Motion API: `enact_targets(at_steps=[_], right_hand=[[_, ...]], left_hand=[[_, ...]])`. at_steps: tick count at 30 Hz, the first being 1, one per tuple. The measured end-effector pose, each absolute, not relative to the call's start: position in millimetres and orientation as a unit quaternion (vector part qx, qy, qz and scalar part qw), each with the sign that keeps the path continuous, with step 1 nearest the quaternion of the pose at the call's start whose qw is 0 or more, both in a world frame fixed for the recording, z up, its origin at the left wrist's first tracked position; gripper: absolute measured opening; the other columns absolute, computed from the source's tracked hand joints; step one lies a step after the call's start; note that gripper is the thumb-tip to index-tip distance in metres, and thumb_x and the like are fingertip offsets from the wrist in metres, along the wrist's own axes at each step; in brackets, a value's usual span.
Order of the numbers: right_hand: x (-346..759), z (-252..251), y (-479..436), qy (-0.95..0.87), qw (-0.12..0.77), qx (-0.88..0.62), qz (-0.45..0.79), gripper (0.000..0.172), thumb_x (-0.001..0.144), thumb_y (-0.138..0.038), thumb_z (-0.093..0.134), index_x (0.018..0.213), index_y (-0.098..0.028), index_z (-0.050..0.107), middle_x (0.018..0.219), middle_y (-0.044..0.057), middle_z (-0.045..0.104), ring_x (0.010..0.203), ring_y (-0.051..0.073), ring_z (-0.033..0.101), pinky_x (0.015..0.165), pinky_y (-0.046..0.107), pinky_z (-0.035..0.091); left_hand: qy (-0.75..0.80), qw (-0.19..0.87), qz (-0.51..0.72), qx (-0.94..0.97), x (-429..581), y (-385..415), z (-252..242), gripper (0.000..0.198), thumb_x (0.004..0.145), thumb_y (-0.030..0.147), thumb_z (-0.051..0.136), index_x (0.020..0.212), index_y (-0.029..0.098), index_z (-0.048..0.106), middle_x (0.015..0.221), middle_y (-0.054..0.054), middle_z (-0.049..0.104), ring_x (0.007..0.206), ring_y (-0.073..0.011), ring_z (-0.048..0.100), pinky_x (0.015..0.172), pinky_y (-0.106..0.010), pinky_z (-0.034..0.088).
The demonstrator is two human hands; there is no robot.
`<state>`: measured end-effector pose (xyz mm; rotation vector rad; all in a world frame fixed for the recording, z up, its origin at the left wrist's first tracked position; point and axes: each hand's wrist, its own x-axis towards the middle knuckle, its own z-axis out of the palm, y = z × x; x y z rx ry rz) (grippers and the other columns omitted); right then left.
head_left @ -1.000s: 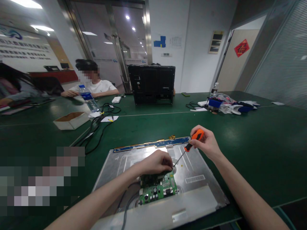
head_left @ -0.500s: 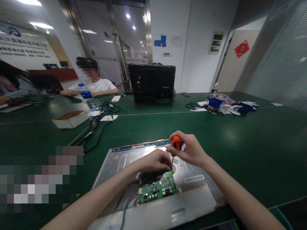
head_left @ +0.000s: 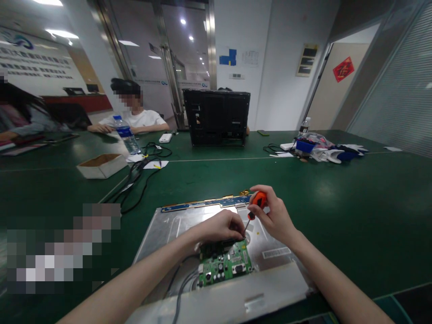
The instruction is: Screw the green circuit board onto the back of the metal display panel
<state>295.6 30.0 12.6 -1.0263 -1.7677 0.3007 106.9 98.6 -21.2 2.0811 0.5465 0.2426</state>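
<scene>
A silver monitor back panel (head_left: 283, 240) lies flat on the green table before me, with a blue strip board (head_left: 202, 205) along its far edge. A green circuit board (head_left: 227, 265) sits on the panel's middle. My left hand (head_left: 221, 226) is closed over the board's far edge, fingers pinched down at it; what they hold is hidden. My right hand (head_left: 272, 215) grips an orange-handled screwdriver (head_left: 257, 201), its thin shaft slanting down-left to a point right beside my left fingertips.
A black monitor housing (head_left: 217, 117) stands upright mid-table. Black cables (head_left: 140, 175), a water bottle (head_left: 127, 135) and an open cardboard box (head_left: 101, 164) lie to the left. Gloves and small items (head_left: 326, 150) lie far right. A person in white (head_left: 137, 118) sits opposite.
My right hand swung the screwdriver in from the right, stood it upright by my left hand, then tilted it slightly; the tip stays near my left fingertips. My left hand barely moved.
</scene>
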Motion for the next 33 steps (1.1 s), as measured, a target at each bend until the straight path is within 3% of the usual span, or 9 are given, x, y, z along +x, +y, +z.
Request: enact_targets(at_steps=[22, 33], right_hand=[[293.9, 9.1, 31.0, -0.762, 0.496, -0.398, 0.121, 0.027, 0.095, -0.027, 0.056, 0.118, -0.025, 0.043, 0.077, -0.003, 0.062, 0.058, 0.012, 0.058, 0.056, 0.023, 0.046], [292.9, 12.7, 23.7, -0.794, 0.444, -0.402, 0.099, 0.05, 0.085, -0.014, 0.054, 0.131, -0.024, 0.034, 0.087, 0.0, 0.06, 0.062, 0.013, 0.056, 0.059, 0.026, 0.049]], left_hand=[[0.218, 0.473, 0.092, 0.849, 106.7, 99.6, -20.9, 0.005, 0.074, 0.013, 0.068, 0.075, 0.016, 0.071, 0.068, 0.003, 0.064, 0.065, -0.013, 0.057, 0.065, -0.022, 0.042], [0.205, 0.497, 0.098, 0.837, 106.2, 102.1, -25.0, 0.006, 0.075, 0.017, 0.071, 0.08, 0.016, 0.074, 0.072, 0.001, 0.067, 0.069, -0.0144, 0.058, 0.066, -0.022, 0.045]])
